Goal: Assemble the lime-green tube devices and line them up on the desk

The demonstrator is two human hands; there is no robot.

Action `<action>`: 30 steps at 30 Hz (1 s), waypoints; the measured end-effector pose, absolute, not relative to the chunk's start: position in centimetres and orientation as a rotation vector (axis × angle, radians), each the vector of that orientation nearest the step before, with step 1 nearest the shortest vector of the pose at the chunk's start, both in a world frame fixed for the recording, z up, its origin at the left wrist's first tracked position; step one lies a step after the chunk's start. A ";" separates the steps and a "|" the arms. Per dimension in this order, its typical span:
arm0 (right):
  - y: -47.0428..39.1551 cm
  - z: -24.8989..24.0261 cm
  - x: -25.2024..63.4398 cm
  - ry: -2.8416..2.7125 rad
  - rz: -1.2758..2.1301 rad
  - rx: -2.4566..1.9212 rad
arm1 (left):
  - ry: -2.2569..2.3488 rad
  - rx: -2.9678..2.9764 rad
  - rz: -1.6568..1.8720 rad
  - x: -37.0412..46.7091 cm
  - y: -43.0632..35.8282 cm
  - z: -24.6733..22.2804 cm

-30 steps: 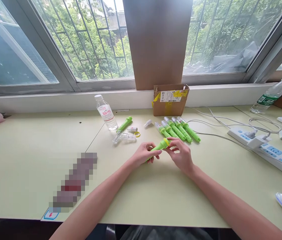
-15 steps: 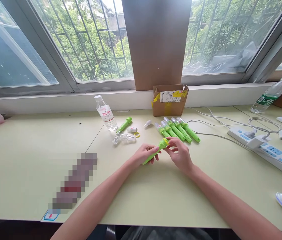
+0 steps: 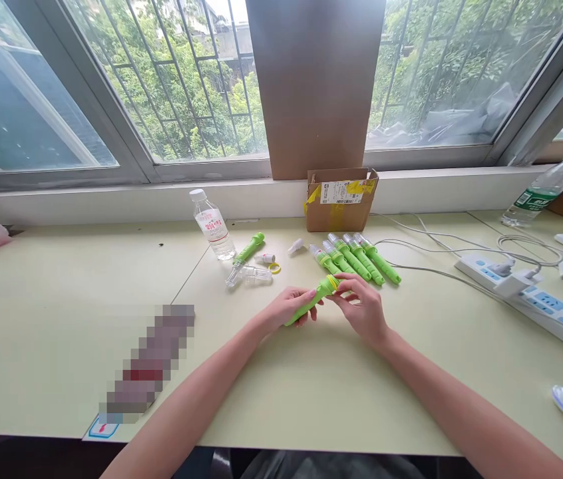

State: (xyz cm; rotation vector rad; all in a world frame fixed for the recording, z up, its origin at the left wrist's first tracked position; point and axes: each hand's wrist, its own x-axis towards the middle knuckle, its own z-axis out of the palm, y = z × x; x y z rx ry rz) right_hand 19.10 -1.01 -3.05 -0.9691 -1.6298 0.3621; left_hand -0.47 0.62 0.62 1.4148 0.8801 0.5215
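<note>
Your left hand [image 3: 289, 307] has its fingers wrapped around a green tube [image 3: 320, 293], tilted over the worktop [image 3: 281, 392] between its near and far edges. Your right hand's [image 3: 361, 311] fingers pinch the tube's yellow-ringed upper end. Just beyond, five clear-capped green tubes [image 3: 355, 261] lie toward the far edge, before a cardboard box [image 3: 337, 217].

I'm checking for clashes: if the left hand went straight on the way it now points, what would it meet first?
Probably the right hand, which is at the far end of the green tube that the left hand holds. One view leaves depth unclear.
</note>
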 end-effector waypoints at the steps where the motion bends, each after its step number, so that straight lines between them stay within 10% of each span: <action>1: -1.0 -3.0 19.1 -1.634 0.363 -0.970 | 0.875 1.409 0.516 -0.5 0.6 0.7; 30: -1.2 -3.0 18.9 -1.669 0.336 -0.937 | 0.895 1.443 0.638 -0.2 0.5 0.3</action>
